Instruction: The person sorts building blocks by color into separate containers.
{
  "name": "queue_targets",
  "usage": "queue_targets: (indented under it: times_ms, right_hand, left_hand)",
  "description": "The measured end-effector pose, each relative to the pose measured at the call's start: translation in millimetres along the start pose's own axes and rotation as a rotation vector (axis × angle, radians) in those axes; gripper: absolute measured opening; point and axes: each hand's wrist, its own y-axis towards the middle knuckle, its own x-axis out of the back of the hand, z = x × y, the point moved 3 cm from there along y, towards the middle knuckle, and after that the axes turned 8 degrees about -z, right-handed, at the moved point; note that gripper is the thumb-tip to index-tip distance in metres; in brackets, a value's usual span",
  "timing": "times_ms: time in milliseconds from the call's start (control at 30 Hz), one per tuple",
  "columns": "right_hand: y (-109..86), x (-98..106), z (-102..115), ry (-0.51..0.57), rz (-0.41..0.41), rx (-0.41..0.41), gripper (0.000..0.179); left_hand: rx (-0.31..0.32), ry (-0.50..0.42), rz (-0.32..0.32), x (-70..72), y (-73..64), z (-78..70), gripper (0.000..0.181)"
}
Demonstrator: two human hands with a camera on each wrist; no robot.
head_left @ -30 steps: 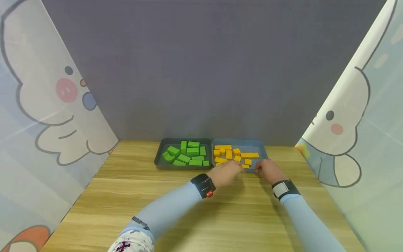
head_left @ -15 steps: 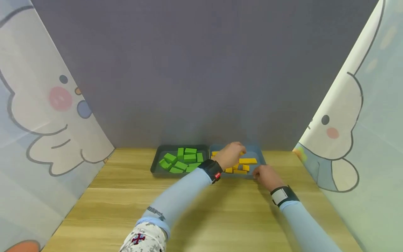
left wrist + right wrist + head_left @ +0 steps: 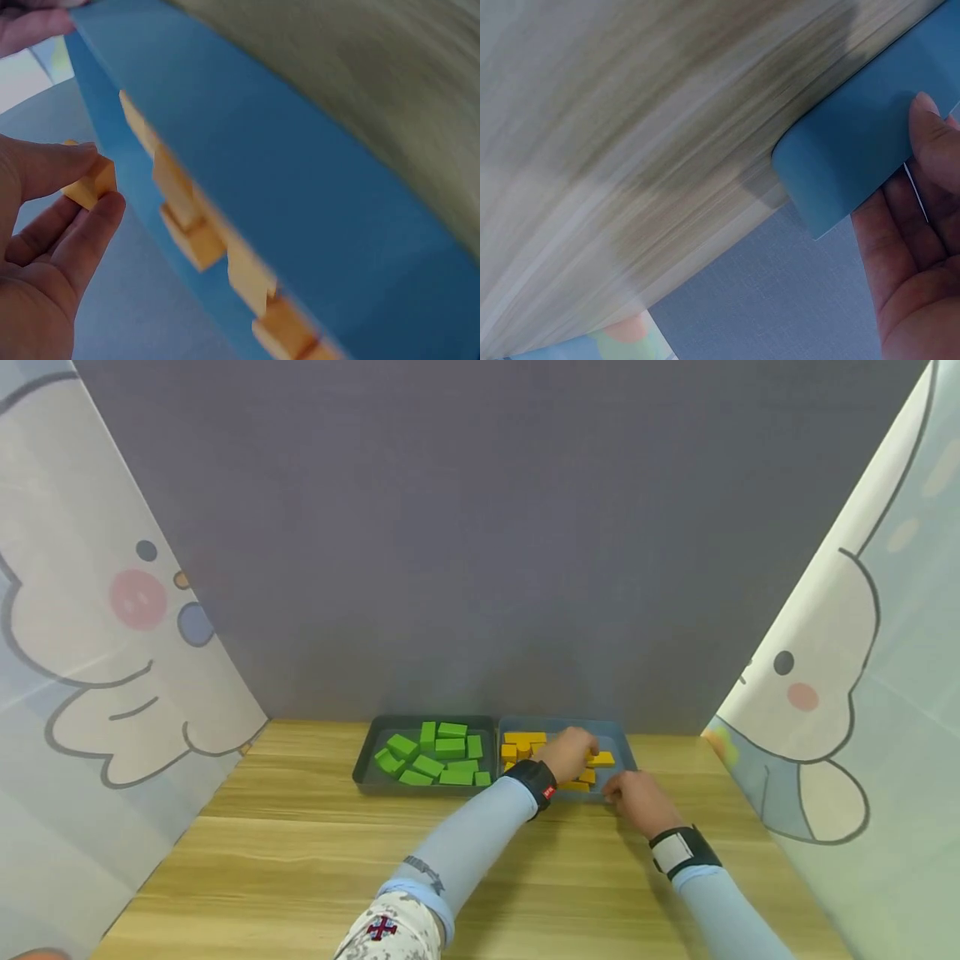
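Observation:
My left hand (image 3: pixel 567 755) is over the blue-grey tray (image 3: pixel 561 723). In the left wrist view its thumb and fingertips pinch a small yellow wooden block (image 3: pixel 96 182), held apart from the others. Several more yellow blocks (image 3: pixel 527 738), cubes and bars, lie in that tray, some hidden under the hand. At the tray's front right corner, my right hand (image 3: pixel 642 800) grips the wall. The right wrist view has its thumb on the outside of the tray wall (image 3: pixel 847 161) and its fingers reaching over the rim.
A dark grey tray (image 3: pixel 362 767) with several green blocks (image 3: pixel 450 748) stands directly left of the blue-grey one. Both trays sit on a wooden table (image 3: pixel 300 852) near a grey back panel (image 3: pixel 480 543). Cartoon-printed panels (image 3: pixel 817 693) flank the table.
My left hand has gone from the tray's front edge to over its inside, then a little to the right. My right hand stays at the corner. The head view has shifted slightly.

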Motion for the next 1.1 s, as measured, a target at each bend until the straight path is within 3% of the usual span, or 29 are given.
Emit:
queue_targets:
  times_ms: [300, 500, 667, 867, 1000, 1100]
  right_hand:
    - [0.2, -3.5, 14.5, 0.000, -0.003, 0.027, 0.013]
    - [-0.3, -5.9, 18.2, 0.011, 0.012, -0.009, 0.015]
    - [-1.1, -8.6, 18.4, 0.001, 0.028, -0.020, 0.014]
    - [-1.0, -9.1, 12.9, 0.021, 0.032, -0.008, 0.017]
    - [0.8, -6.9, 4.8, 0.034, 0.046, 0.010, 0.018]
    - [4.0, -2.4, -1.1, 0.027, 0.039, 0.016, 0.019]
  left_hand:
    - [-0.012, -0.031, 0.035, -20.7, 0.2, -3.0, 0.039]
    - [-0.050, -0.012, 0.030, -23.9, -0.8, -4.9, 0.032]
    - [-0.026, -0.020, 0.057, -22.9, -4.4, -6.8, 0.033]
    - [0.016, -0.051, 0.060, -14.8, -10.4, -7.7, 0.034]
    - [0.045, -0.084, 0.052, -2.1, -12.8, -8.5, 0.036]
    - [0.028, -0.103, 0.021, 9.1, -12.8, -6.8, 0.036]
